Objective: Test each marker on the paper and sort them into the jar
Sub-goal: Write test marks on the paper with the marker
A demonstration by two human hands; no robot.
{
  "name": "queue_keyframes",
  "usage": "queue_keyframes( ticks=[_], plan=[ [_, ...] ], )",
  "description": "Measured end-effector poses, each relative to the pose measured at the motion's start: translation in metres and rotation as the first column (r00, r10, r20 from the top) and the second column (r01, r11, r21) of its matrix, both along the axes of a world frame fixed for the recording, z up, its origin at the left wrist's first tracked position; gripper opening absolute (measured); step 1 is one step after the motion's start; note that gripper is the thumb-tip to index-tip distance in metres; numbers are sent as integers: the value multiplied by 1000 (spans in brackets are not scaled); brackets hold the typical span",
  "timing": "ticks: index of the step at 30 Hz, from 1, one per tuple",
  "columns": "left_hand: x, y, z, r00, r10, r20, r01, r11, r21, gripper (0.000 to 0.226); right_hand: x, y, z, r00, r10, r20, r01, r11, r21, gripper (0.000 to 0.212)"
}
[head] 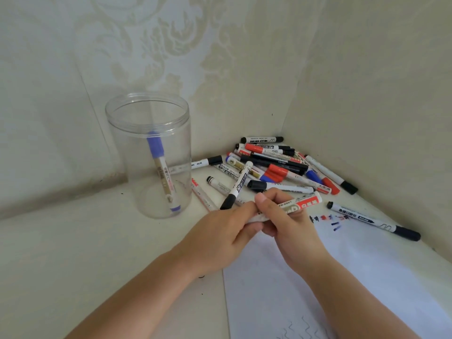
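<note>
Above the top edge of the white paper sheet, both hands meet around one white-barrelled marker with a red label. The right hand curls its fingers round the labelled barrel; the left hand pinches the other end, which is hidden in the fingers, so whether the cap is on or coming off cannot be told.

Risks, as I judge them: a cap that gives way suddenly could jerk the left hand toward the black-capped white marker leaning just beyond its knuckles, and knock it down. An uncapped tip held this close to the fingers could ink them. Once tested, the marker has to travel left to the clear plastic cylindrical jar, which looks light; a careless drop against its rim could tip it.

Inside the jar, one blue-capped marker stands tilted. A loose pile of red, blue and black markers fills the corner behind the hands. A long black-capped marker lies by the paper's far edge, beside small ink test marks. Nothing blocks the paper under the hands.
</note>
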State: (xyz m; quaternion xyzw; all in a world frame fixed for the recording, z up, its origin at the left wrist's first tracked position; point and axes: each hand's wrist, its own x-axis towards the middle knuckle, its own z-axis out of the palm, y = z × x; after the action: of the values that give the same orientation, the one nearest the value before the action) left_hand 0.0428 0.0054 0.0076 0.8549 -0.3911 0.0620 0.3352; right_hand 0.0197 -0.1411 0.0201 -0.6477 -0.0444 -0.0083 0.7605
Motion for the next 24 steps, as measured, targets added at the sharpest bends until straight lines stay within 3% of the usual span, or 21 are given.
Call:
queue_keyframes(
  ticks=[6,8,11,14,20,24],
  plan=[
    [2,7,2,998,50,-27,-51,999,-13,28,-1,-1,2,997,-60,43,62,997,-53,21],
    [8,14,-1,983,155,-99,-159,986,-39,45,1,-7,3,987,-160,-13,159,986,-52,24],
    [16,29,-7,965,208,-159,-216,976,-35,49,3,-14,2,968,-224,-115,204,966,-162,23],
    [17,34,-7,983,143,-115,-134,987,89,49,5,-7,-3,969,-196,-147,139,933,-331,19],
    [18,34,-9,993,116,-19,-109,971,211,45,6,0,-9,971,-160,-179,73,908,-413,16],
    [18,32,-13,985,167,-51,-146,947,286,60,7,7,-14,980,-194,-30,168,907,-387,20]
  ],
)
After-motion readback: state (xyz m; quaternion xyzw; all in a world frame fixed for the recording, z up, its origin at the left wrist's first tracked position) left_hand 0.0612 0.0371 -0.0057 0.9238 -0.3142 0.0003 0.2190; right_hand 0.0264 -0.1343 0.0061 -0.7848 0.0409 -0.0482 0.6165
